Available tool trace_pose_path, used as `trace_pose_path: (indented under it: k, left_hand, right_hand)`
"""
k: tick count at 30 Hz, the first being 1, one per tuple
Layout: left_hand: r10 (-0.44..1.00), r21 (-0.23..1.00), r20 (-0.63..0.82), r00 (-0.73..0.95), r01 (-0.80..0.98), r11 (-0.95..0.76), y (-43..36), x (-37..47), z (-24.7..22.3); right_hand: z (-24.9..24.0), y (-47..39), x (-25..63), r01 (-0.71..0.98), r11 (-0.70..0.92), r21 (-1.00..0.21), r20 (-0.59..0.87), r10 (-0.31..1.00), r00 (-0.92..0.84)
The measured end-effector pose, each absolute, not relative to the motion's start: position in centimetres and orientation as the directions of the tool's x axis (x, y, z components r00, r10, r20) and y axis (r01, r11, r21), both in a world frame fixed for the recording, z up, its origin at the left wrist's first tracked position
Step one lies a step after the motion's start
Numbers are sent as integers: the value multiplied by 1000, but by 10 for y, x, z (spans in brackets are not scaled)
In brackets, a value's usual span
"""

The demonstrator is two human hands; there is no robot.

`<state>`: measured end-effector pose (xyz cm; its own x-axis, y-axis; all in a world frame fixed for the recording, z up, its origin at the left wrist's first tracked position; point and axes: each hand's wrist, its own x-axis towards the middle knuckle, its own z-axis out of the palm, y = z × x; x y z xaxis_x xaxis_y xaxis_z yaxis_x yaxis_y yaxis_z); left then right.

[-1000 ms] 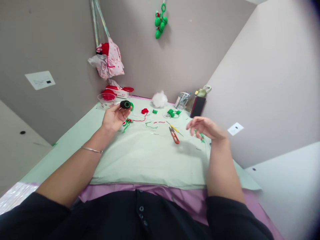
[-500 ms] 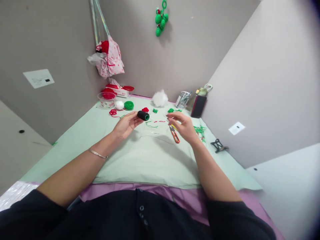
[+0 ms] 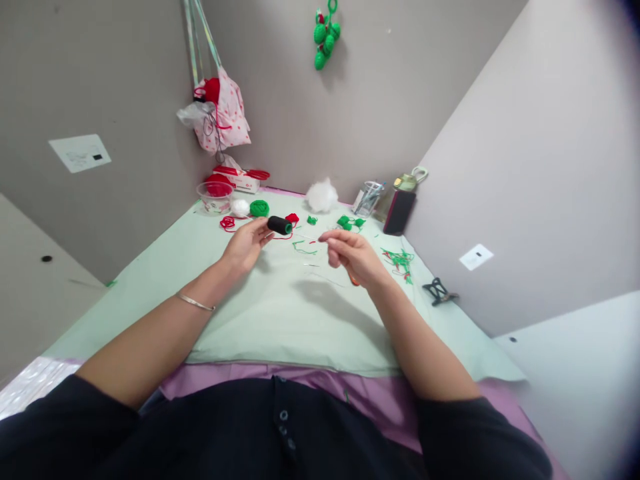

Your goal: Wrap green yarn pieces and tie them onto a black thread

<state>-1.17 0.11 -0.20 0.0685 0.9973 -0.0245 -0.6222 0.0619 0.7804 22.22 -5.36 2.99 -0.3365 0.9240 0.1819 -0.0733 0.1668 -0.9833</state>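
A spool of black thread (image 3: pixel 279 226) with a green core is held by its left end in the fingers of my left hand (image 3: pixel 245 248). My right hand (image 3: pixel 354 255) is to the right of it, thumb and fingers pinched on a thin thread (image 3: pixel 306 237) that runs toward the spool. Beneath my right hand, orange scissors (image 3: pixel 353 279) lie mostly hidden. A needle (image 3: pixel 311 265) rests on the mat between my hands, with a loose thin thread near it.
Green yarn (image 3: pixel 259 209), a white stuffing clump (image 3: pixel 321 196) and a plastic tub (image 3: pixel 215 199) stand at the back. On the right are a pen cup (image 3: pixel 369 199), a phone (image 3: pixel 399 213), green yarn scraps (image 3: pixel 399 261) and a black stand (image 3: pixel 439 292).
My right hand has moved left and its fingers have closed on the thread, now covering more of the scissors. My left hand has shifted slightly left and up with the spool.
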Motion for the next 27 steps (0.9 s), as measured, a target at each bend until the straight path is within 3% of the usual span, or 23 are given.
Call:
trace_pose_path:
  k: [5,8,10,12,13,15,17,19,23,27]
  left_hand:
    - [985,759,-96,-146,-650,-22,15,-30,4]
    - [974,754,-98,-205,-654,-62,19,-38,6]
    - [974,751,-90,-207,-657,-70,20,-41,7]
    - [981,750,-81,-176,-659,-56,19,-41,8]
    - [986,749,-72,-149,-661,-45,18,-39,8]
    - [996,749,-49,-78,-663,-15,16,-35,8]
    - [1000,759,-23,0,-651,18,12,-30,8]
    - [998,775,0,66,-630,42,7,-24,7]
    - [981,801,57,187,-595,67,-2,-13,3]
    - [947,860,129,295,-509,42,-10,-5,-4]
  right_hand:
    - [49,-62,261,-169,194,-967,246,886,-394]
    - [53,-70,282,-191,226,-955,295,785,-545]
    - [55,-75,289,-124,210,-970,233,652,-721]
    - [57,-75,288,60,232,-971,83,561,-824]
    - [58,-73,286,181,264,-947,4,575,-818]
    - [55,-65,280,438,327,-837,-71,729,-681]
    - [47,-54,274,637,321,-701,15,900,-437]
    - [35,-43,269,746,274,-606,139,961,-240]
    - [18,-34,257,746,303,-592,323,938,-125]
    - [16,-43,236,533,468,-705,443,877,-185]
